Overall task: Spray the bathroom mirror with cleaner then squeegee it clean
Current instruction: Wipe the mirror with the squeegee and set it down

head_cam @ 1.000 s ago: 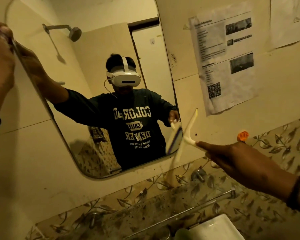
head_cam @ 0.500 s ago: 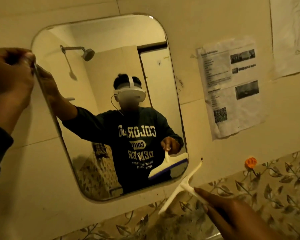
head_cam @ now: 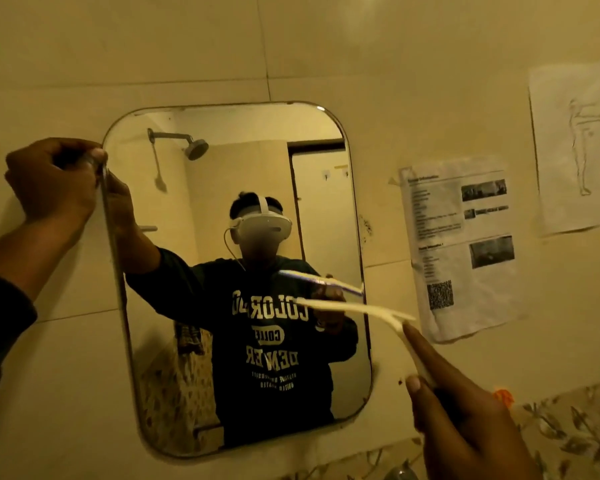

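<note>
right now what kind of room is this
Most likely a bathroom. A mirror hangs on a tiled wall, and its reflection shows a shower head. The right hand holds a squeegee up to the glass while the left hand grips the mirror's edge.

A cream squeegee (head_cam: 361, 311), pale beige wall tiles (head_cam: 395, 64), and leaf-patterned lower tiles (head_cam: 568, 427).

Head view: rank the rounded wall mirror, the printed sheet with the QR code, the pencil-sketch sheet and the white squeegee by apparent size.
1. Rounded wall mirror, by far.
2. Printed sheet with the QR code.
3. Pencil-sketch sheet, cut off at the frame edge, so unsure.
4. White squeegee, nearer the camera, so flattered.
</note>
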Demonstrator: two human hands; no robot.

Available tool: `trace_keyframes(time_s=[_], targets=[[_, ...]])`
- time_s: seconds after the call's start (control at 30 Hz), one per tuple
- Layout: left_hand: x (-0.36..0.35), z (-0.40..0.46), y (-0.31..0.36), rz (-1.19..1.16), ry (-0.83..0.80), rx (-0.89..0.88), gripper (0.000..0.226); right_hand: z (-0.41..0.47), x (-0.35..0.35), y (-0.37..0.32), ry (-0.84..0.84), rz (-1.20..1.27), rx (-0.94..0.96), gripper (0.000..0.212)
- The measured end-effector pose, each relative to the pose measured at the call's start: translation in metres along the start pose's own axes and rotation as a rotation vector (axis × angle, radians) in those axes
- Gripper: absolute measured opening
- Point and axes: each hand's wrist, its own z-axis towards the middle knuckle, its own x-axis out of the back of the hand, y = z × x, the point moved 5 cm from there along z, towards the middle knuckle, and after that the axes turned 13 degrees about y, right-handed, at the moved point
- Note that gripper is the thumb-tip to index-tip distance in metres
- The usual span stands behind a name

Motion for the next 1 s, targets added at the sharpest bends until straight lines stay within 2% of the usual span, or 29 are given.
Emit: trace_keyframes(time_s=[0.1,0.2,0.27,0.53,0.67,0.8,1.0], targets=[[-0.001,-0.001,0.000,0.018,-0.031,-0.019,0.046,0.043,-0.008,-0.034,-0.026,0.055,0.110,0.046],[0.000,-0.002,0.003,0.040,-0.004,-0.063,0.018,0.083,-0.016,-0.066,0.012,-0.003,0.246,0.048],[0.000,-0.003,0.003,0.033,0.003,-0.066,0.013,0.108,-0.020,-0.085,0.041,-0.060,0.301,0.046],[0.003,-0.004,0.003,-0.052,-0.011,-0.043,0.015,0.161,-0.046,-0.128,0.098,-0.223,0.425,0.046],[0.003,-0.009,0.010,-0.088,-0.026,-0.040,0.021,0.164,-0.058,-0.121,0.044,-0.258,0.418,0.046],[0.004,-0.014,0.013,-0.080,-0.027,-0.046,0.039,0.159,-0.058,-0.112,0.029,-0.262,0.411,0.046],[0.006,-0.016,0.018,-0.101,-0.033,-0.017,0.042,0.139,-0.053,-0.092,-0.028,-0.177,0.337,0.045]])
